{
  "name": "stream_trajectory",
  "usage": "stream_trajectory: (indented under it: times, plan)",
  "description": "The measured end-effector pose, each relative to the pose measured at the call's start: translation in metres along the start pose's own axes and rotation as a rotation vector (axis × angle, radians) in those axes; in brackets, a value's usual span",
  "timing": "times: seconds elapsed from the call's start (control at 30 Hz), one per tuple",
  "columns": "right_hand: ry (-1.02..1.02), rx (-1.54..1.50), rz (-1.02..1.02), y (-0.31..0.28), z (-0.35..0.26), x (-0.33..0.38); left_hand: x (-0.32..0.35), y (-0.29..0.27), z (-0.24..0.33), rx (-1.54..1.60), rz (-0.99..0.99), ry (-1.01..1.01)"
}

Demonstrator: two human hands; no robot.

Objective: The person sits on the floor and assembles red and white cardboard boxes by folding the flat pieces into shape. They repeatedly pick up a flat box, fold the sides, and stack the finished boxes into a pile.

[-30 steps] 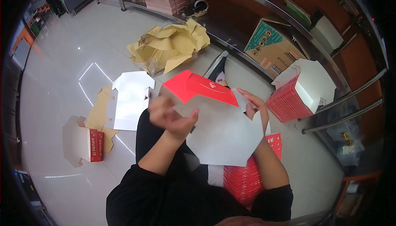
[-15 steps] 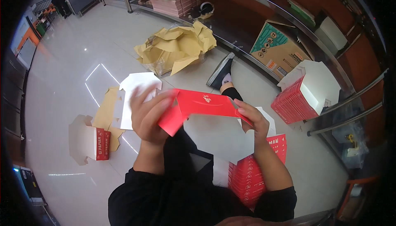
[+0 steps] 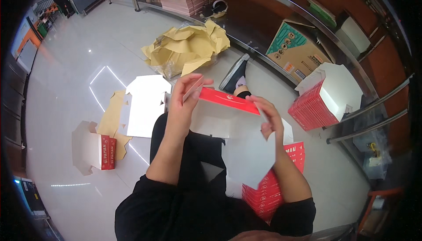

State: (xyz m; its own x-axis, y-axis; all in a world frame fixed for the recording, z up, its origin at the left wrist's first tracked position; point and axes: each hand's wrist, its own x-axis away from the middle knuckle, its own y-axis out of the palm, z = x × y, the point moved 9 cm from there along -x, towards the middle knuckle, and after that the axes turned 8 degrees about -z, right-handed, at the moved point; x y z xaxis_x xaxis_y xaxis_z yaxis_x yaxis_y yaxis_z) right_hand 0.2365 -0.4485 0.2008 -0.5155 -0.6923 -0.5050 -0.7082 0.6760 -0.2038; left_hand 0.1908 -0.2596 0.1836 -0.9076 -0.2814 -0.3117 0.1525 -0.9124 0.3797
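- Folding further than half a second ago, the red and white carton blank point(image 3: 228, 122) now shows only a thin red strip between the hands, where a broad red panel faced up before.
- The left hand point(image 3: 187, 98) has risen, fingers pinching the blank's left end, forearm angled up from the lap.
- The right hand point(image 3: 268, 118) grips the right end, fingers curled over the white panel hanging below it.
- A stack of flat red cartons point(image 3: 272, 188) lies under the right forearm.
- A folded red and white box point(image 3: 99, 151) sits on the floor, well left of the left hand.
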Motion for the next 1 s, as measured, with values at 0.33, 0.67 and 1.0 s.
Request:
stream_trajectory:
  times: [0.33, 0.67, 1.0]
  plan:
    - [-0.085, 0.112, 0.183, -0.018, -0.004, 0.008, 0.015, 0.007, 0.022, -1.01, 0.37, 0.371]
    - [-0.321, 0.527, 0.01, 0.009, -0.038, 0.01, 0.034, 0.066, -0.042, 0.619, -0.181, -0.114]
    - [-0.383, 0.484, -0.162, 0.026, -0.046, 0.011, 0.036, 0.051, -0.036, 0.719, -0.078, -0.23]
